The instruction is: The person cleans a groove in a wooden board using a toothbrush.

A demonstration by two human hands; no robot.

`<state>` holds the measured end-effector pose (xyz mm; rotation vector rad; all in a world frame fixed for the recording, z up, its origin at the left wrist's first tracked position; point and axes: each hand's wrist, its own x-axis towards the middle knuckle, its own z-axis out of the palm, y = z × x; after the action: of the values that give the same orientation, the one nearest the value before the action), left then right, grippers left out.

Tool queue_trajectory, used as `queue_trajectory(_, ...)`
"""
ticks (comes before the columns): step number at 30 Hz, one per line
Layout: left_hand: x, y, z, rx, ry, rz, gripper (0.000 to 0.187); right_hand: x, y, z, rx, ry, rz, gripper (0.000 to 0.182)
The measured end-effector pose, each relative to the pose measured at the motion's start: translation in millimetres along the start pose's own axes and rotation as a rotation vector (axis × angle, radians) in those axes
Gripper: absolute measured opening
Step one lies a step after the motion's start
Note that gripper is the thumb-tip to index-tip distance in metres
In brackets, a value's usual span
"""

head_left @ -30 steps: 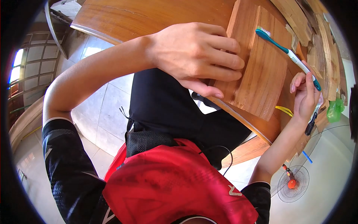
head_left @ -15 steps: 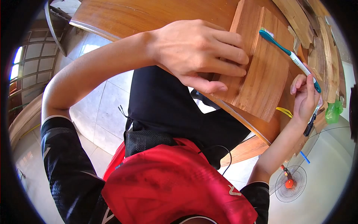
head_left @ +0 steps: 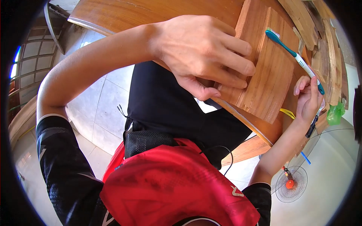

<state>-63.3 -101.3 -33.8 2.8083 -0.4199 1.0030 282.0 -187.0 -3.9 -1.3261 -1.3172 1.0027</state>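
Is a brown table (head_left: 151,9); carries a board (head_left: 269,64) near its edge, wood pieces (head_left: 301,22) farther right, a yellow strip (head_left: 288,113) beside the board

I wear a shirt (head_left: 177,188) which is bright red on its front, with faint darker patterns in the cloth. On the chest, toward my right side, there is a pale printed mark (head_left: 236,191) like letters. The left sleeve (head_left: 64,165) is black, short, with white stripes and a greyish print; its cuff (head_left: 52,116) has thin white edge. The right sleeve (head_left: 260,197) is also black and white-edged. At the bottom, the dark collar (head_left: 200,220) shows one white line. My trousers (head_left: 162,101) are plain black. My left hand (head_left: 205,51) and right hand (head_left: 310,98) are bare.
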Motion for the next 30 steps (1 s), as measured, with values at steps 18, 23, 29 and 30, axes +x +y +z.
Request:
queue_trajectory(18,0.7,-5.7,0.9,-0.022,0.023,0.027,0.032,-0.3,0.7,1.6,0.008,0.007,0.000,0.042)
queue_trajectory(23,1.4,-4.8,3.7,-0.023,0.055,0.004,0.028,-1.1,0.2,1.7,0.013,0.004,0.006,0.042)
queue_trajectory(29,3.4,-6.5,0.7,-0.025,0.019,0.027,0.033,-0.9,-1.0,2.6,0.013,0.000,-0.007,0.040)
queue_trajectory(30,4.1,-6.3,-0.2,-0.023,0.008,0.027,0.033,-1.0,-1.3,2.3,0.008,0.006,-0.003,0.041)
